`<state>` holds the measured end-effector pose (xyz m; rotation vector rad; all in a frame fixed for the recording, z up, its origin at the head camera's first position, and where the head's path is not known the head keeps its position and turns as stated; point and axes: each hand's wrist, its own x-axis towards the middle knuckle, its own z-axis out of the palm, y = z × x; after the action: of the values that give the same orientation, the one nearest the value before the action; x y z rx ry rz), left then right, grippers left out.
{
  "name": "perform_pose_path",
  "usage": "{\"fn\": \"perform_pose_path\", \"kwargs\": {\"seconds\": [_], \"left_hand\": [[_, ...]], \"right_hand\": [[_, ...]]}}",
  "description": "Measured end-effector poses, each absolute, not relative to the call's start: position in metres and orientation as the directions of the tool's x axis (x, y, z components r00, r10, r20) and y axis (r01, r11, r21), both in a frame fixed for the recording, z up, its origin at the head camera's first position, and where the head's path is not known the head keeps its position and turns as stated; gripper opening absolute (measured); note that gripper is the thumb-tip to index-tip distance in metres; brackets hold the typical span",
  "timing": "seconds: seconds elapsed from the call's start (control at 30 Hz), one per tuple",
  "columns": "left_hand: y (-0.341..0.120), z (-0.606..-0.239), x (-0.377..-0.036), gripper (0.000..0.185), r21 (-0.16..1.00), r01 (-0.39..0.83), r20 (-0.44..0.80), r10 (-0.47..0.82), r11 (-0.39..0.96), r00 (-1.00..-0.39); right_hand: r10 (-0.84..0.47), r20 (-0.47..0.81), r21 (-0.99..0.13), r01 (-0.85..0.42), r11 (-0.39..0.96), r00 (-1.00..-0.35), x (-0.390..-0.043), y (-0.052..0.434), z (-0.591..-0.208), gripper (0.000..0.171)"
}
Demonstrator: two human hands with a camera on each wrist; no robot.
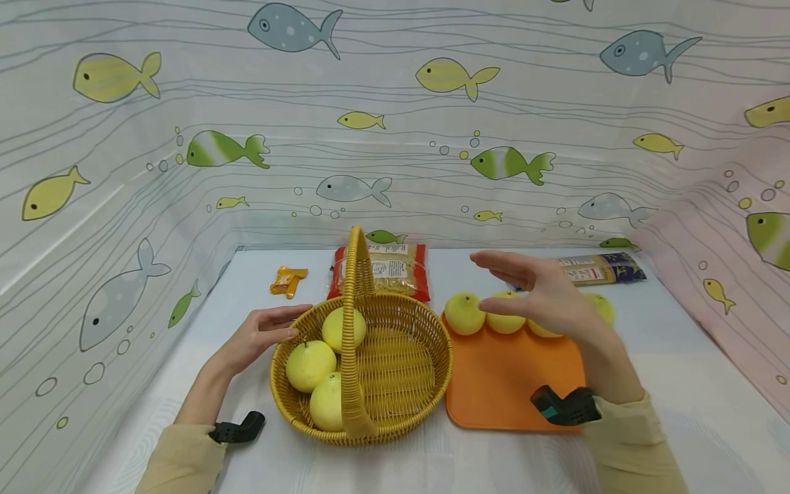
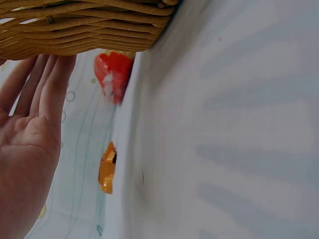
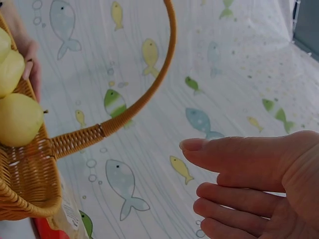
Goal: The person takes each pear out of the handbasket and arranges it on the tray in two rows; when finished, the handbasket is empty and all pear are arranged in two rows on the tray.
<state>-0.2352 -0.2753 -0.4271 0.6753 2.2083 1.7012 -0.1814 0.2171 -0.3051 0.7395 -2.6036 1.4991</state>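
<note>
Left hand [image 1: 252, 339]: fingers extended at basket [image 1: 401, 374] rim, gripping nothing.
Right hand [image 1: 549, 293]: thumb and fingers parted, empty, above tray [image 1: 500, 387].
Yellow fruits [image 1: 310, 366]: three in basket, others along tray's far edge.
Fruit handling: probably firm, bruisable; cup the sides.

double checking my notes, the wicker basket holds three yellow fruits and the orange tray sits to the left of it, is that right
Not quite: the orange tray sits to the right of the wicker basket, as the head view shows. The wicker basket does hold three yellow fruits.
</note>
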Motion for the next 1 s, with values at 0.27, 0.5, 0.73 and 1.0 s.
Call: {"fn": "perform_pose_path", "kwargs": {"seconds": [0.27,0.5,0.73,1.0], "left_hand": [[-0.275,-0.427,-0.235,0.051,0.960,0.195,0.067,0.514,0.200,-0.855],[-0.276,-0.426,-0.235,0.050,0.958,0.201,0.068,0.519,0.203,-0.852],[-0.275,-0.426,-0.235,0.050,0.960,0.198,0.070,0.517,0.197,-0.853],[-0.275,-0.426,-0.235,0.051,0.960,0.194,0.065,0.513,0.201,-0.856]], "right_hand": [[-0.451,0.247,-0.816,-0.435,0.381,-0.858,-0.178,0.199,-0.308,0.067],[-0.508,0.214,-0.814,-0.440,0.380,-0.834,-0.176,0.173,-0.315,0.065],[-0.570,0.188,-0.821,-0.447,0.355,-0.800,-0.177,0.147,-0.318,0.065],[-0.614,0.181,-0.817,-0.465,0.341,-0.768,-0.177,0.125,-0.322,0.064]]}}
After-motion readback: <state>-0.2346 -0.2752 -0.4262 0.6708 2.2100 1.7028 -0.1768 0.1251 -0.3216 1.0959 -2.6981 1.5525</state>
